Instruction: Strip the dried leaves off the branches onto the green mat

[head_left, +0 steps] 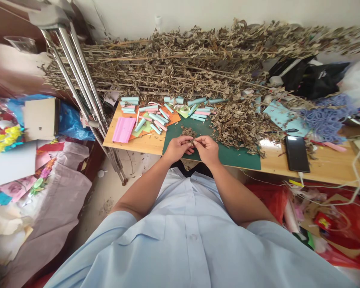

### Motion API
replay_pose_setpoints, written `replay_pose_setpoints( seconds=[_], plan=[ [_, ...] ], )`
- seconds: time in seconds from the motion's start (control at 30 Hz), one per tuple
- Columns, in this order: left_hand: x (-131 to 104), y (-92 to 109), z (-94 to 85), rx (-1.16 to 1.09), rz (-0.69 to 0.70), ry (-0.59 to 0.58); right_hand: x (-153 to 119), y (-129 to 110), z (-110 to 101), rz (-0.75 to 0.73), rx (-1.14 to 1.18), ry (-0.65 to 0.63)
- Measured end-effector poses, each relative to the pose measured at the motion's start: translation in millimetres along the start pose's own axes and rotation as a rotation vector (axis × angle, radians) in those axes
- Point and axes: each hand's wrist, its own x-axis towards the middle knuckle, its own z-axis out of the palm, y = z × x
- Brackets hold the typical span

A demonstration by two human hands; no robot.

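My left hand (180, 149) and my right hand (207, 149) meet at the front edge of a dark green mat (243, 158). Both are closed, fingertips pinched together around a small bit of dried leaf (193, 142). Just behind them lies a small heap of crumbled leaf (188, 131). A larger pile of dried leaves (238, 124) covers the mat's right part. Rolled blue and pink paper pieces (159, 119) lie to the left and behind, beside a pink sheet (123, 129).
Long dried leafy stalks (168, 68) span the back of the wooden table (150, 147). Metal crutches (87, 88) lean at its left end. A phone (297, 154) with a white cable lies at the right, near blue yarn (330, 118). Red bags (348, 224) sit below.
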Motion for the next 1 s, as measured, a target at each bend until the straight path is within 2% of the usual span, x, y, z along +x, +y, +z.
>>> replay_pose_setpoints(
  seconds=[0.27,0.47,0.77,1.0],
  plan=[
    [2.0,-2.2,0.1,-0.002,-0.017,0.033,-1.9,1.4,2.0,-0.018,-0.022,-0.032],
    [2.3,-2.8,-0.8,0.027,-0.027,-0.001,-3.0,4.9,3.0,-0.062,-0.091,-0.004],
    [2.2,-0.9,-4.7,0.008,-0.036,-0.06,-1.9,2.4,3.7,-0.042,-0.085,0.023],
    [2.1,1.3,-2.7,0.032,-0.029,-0.057,-0.5,1.0,2.4,-0.04,-0.112,0.056]
  ],
)
